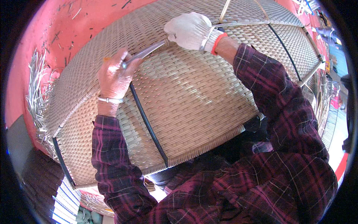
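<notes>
A large woven wicker piece (194, 108) in pale tan strands lies across in front of me, with black bars (147, 119) showing along its side. My bare left hand (115, 72) is closed round a shiny, tapering metal tool (149, 49); its exact kind does not show. The tool's tip points right and rests close to the woven ridge. My right hand (191, 31), in a white knit glove with an orange cuff, is closed at the ridge just beyond that tip. Whatever its fingers grip is hidden. Loose pale strands (242, 23) run along the ridge by its wrist.
A bundle of cut strands (37, 89) lies at the left on the red floor (80, 30), which has scattered dark scraps. More loose strands (320, 100) gather at the right, near a wire rack (330, 119). A dark ribbed surface (39, 179) stands lower left.
</notes>
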The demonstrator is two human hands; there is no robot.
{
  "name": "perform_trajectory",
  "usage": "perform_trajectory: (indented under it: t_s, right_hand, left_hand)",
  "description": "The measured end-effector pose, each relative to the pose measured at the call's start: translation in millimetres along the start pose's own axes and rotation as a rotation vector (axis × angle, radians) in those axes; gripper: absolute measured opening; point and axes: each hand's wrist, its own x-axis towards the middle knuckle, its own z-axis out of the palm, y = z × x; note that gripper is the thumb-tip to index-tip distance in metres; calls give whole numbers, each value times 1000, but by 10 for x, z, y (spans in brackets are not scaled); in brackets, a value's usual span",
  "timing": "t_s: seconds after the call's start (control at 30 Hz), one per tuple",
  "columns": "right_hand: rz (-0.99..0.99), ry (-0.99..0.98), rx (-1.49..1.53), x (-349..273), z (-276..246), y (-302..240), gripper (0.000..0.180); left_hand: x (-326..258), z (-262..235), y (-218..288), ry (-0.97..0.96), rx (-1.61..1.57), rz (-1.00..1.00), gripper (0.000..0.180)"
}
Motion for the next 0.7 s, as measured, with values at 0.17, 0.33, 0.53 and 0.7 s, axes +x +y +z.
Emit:
perform_trajectory:
  t_s: [0.17,0.33,0.53,0.7]
  right_hand:
    - [-128,25,-75,-21,-109,-18,19]
    - [-288,214,-13,-6,-268,319,16]
    - [-263,234,-67,186,-145,332,18]
    - [-189,54,-59,49,-33,51,17]
  left_hand:
    - [-48,-40,32,13,48,-10,33]
    - [-80,-43,57,43,65,-30,34]
    - [-87,-38,1,22,58,-35,34]
    - [-193,-232,-141,39,249,25,34]
